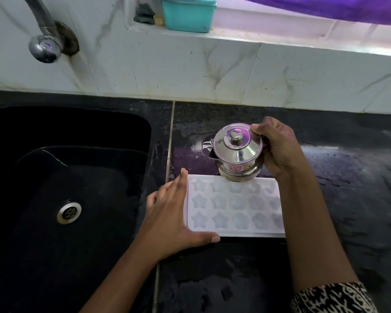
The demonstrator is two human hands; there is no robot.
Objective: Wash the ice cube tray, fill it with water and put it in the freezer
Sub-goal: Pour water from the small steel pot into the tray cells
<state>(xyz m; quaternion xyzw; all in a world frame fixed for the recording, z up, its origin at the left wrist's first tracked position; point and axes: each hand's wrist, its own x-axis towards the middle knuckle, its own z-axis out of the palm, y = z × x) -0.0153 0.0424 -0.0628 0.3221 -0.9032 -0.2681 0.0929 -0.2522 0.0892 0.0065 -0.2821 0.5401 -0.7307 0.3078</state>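
My patterned sleeve (332, 297) sits lowest in view, on my right arm, which reaches forward across the wet black countertop (348, 199). Just beyond, my left hand (174, 213) lies flat and relaxed against the left end of the ice cube tray (233, 206), fingers straight along its short edge and thumb stretched under its near edge, steadying it rather than gripping it. The white tray lies level on the counter, just right of the sink (54, 177), showing its star- and flower-shaped cells. I cannot tell whether any of them hold water yet; they look pale and no stream is falling. Over the tray's far row my right hand (278, 150) is wrapped round the side of a small lidded steel jug (237, 150), its lid on and its spout pointing left. It looks close to upright, and I cannot tell whether its base touches the tray or hangs just above it. I judge the washing done, since the tray is out of the sink and the counter is wet, and the filling is only starting. Pouring into each cell and carrying the tray to the freezer are left; no freezer is in sight. Farther off are the sink drain (69, 212), the tap (44, 41) on the tiled wall, and a teal box (189, 13) on the sill.
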